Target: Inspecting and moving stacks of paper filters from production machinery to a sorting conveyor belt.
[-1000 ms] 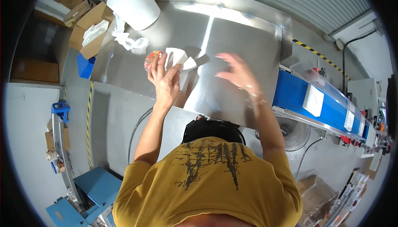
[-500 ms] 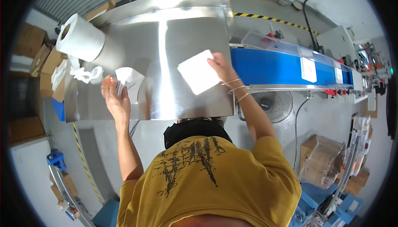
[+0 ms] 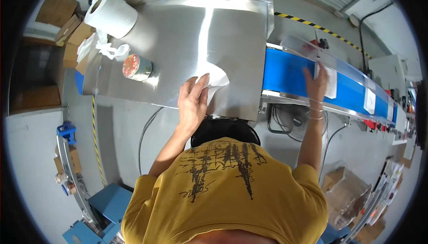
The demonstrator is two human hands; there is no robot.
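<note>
My left hand point(image 3: 192, 96) is pinched on a thin, curled white sheet point(image 3: 216, 75) over the front part of the steel table point(image 3: 178, 43). The sheet looks like paper or a flat pouch; I cannot tell which. My right hand point(image 3: 317, 82) is slightly blurred above the blue conveyor belt point(image 3: 285, 70), thumb and fingers apart. Just beside its fingers, a white flat piece point(image 3: 331, 83) lies on the belt. Farther along the belt is another white piece point(image 3: 369, 100). A small round can with a red patterned top point(image 3: 136, 67) stands on the table, left of my left hand.
A big white roll point(image 3: 112, 14) sits at the table's far left, with crumpled white strips point(image 3: 111, 50) near it. A clear guard point(image 3: 339, 63) runs along the belt's far side. Below the belt stands a floor fan point(image 3: 296, 121). Cardboard boxes point(image 3: 58, 10) are stacked at left.
My right hand has moved right from the table to the belt and let go of its white piece there. My left hand has left the can and moved right with a white sheet.
</note>
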